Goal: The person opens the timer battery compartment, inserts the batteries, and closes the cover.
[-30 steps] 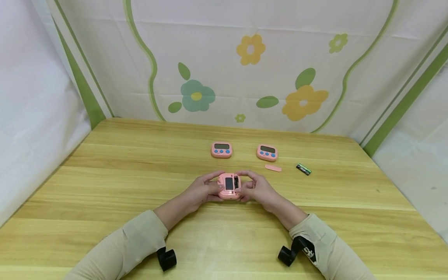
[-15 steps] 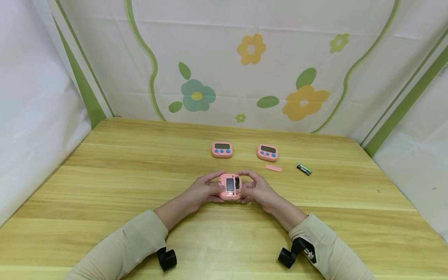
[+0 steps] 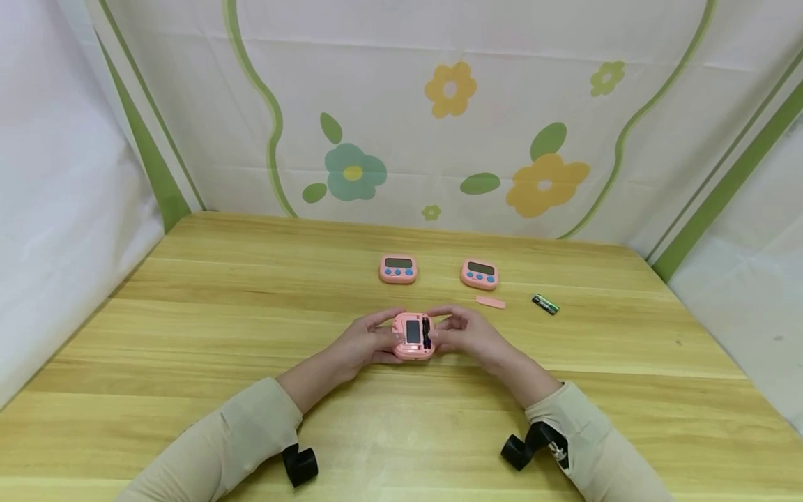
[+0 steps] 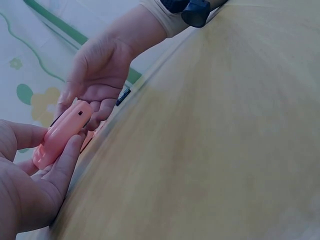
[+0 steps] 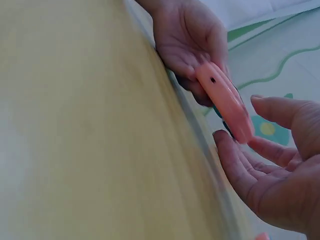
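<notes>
My left hand [image 3: 362, 343] grips a pink digital timer [image 3: 413, 335], thumb on its upturned back and fingers at the edge. The timer's battery slot lies uncovered along the right side, with a dark battery [image 3: 426, 333] in it. My right hand [image 3: 475, 340] is at the timer's right edge. In the right wrist view, the right thumb [image 5: 272, 109] stands off the timer, and other fingers are spread beside and below its edge. A pink battery cover [image 3: 490, 302] and a loose green and black battery [image 3: 545, 304] lie on the table beyond the right hand.
Two more pink timers with blue buttons lie face up farther back: a left timer [image 3: 398, 269] and a right timer [image 3: 479, 274]. The wooden table [image 3: 251, 279] ends at a flowered cloth backdrop [image 3: 401, 139].
The right thumb has drawn back from the battery slot, and the right hand has shifted slightly right, loosening from the timer. The left hand keeps its hold.
</notes>
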Motion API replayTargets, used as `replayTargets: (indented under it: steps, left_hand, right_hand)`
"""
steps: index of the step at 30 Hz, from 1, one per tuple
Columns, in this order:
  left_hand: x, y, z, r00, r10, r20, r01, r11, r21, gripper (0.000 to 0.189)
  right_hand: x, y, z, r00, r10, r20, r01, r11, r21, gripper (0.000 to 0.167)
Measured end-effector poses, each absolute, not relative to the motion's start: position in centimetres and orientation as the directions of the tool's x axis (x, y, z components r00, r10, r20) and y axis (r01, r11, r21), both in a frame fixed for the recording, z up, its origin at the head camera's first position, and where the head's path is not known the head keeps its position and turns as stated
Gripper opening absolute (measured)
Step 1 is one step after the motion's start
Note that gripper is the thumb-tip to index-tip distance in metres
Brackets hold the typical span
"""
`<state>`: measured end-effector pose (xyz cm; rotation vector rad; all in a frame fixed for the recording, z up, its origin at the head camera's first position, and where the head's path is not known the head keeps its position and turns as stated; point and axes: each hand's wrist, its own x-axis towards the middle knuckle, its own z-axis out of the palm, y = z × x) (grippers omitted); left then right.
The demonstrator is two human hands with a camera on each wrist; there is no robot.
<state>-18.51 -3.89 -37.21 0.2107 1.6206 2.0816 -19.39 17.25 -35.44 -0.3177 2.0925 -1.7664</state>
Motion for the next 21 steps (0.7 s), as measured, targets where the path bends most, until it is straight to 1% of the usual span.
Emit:
replayTargets:
  steps: [6, 10, 12, 15, 18, 21]
  left_hand:
    - [-18.4, -3.9, -37.1, -0.864, 0.475, -0.167, -0.278, -0.173, 0.945, 0.053]
    - [-18.4, -3.9, -37.2, -0.859, 0.483, -0.168, -0.279, -0.167, 0.946, 0.053]
    - [-18.4, -3.9, -37.2, -0.858, 0.485, -0.168, -0.277, -0.163, 0.947, 0.053]
    - [-18.4, -3.9, -37.2, -0.858, 0.487, -0.166, -0.276, -0.162, 0.948, 0.053]
    - [-18.4, -4.0, -37.2, -0.857, 0.489, -0.165, -0.275, -0.161, 0.948, 0.053]
    - [-18.4, -4.0, -37.2, -0.857, 0.489, -0.164, -0.274, -0.162, 0.948, 0.052]
  right_hand:
    - [-20.2, 19.2, -34.6, -0.932, -0.363, -0.008, -0.090, 0.253, -0.963, 0.044]
    - [-20.7, 20.8, -34.4, -0.951, -0.303, 0.068, -0.150, 0.257, -0.955, 0.040]
    - [-21.0, 21.7, -34.4, -0.961, -0.256, 0.107, -0.180, 0.281, -0.943, 0.037]
    - [-21.5, 23.2, -34.5, -0.975, -0.171, 0.140, -0.196, 0.376, -0.905, 0.034]
    - [-22.0, 24.6, -34.7, -0.984, -0.106, 0.146, -0.180, 0.498, -0.848, 0.033]
    - [-22.4, 25.6, -35.3, -0.988, -0.067, 0.141, -0.155, 0.555, -0.817, 0.033]
